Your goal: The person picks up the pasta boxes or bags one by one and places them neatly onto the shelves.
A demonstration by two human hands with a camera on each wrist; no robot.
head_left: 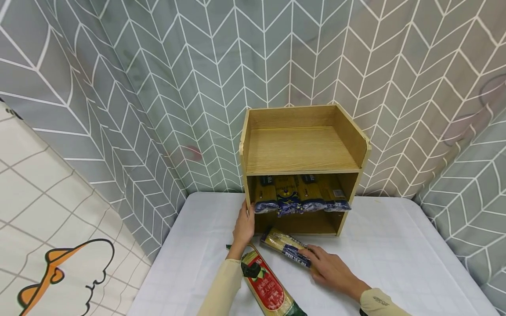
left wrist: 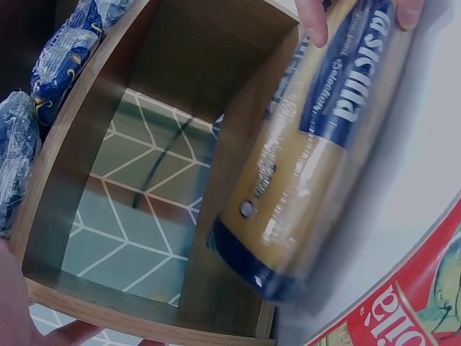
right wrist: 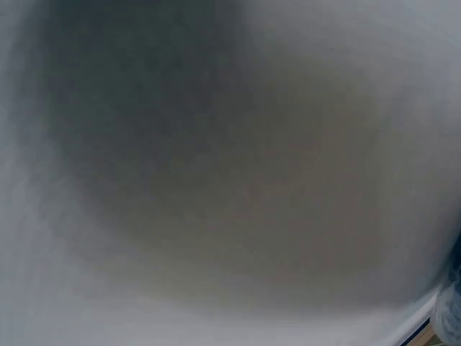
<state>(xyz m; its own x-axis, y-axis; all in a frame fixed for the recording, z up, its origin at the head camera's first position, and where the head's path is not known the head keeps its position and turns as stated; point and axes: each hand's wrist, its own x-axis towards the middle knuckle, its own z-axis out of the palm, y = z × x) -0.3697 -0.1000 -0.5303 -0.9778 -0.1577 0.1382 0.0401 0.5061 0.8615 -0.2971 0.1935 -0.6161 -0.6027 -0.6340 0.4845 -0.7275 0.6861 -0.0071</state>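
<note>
My left hand (head_left: 243, 226) grips the left side panel of a small wooden shelf (head_left: 304, 149), and its fingers (left wrist: 75, 331) show at the panel in the left wrist view. With my right hand (head_left: 332, 267) I hold a yellow and blue pasta packet (head_left: 286, 246) by its near end. The packet (left wrist: 302, 173) slants over the table, its far end at the front of the lower compartment. Several similar pasta packets (head_left: 298, 193) lie side by side on the middle board, their blue ends jutting forward. The right wrist view is mostly dark blur.
A red and green spaghetti bag (head_left: 269, 285) lies on the white-covered table (head_left: 395, 250), partly behind my left forearm. Patterned curtains (head_left: 221, 66) hang behind the shelf and at both sides. The shelf's top tray (head_left: 292, 149) has raised sides.
</note>
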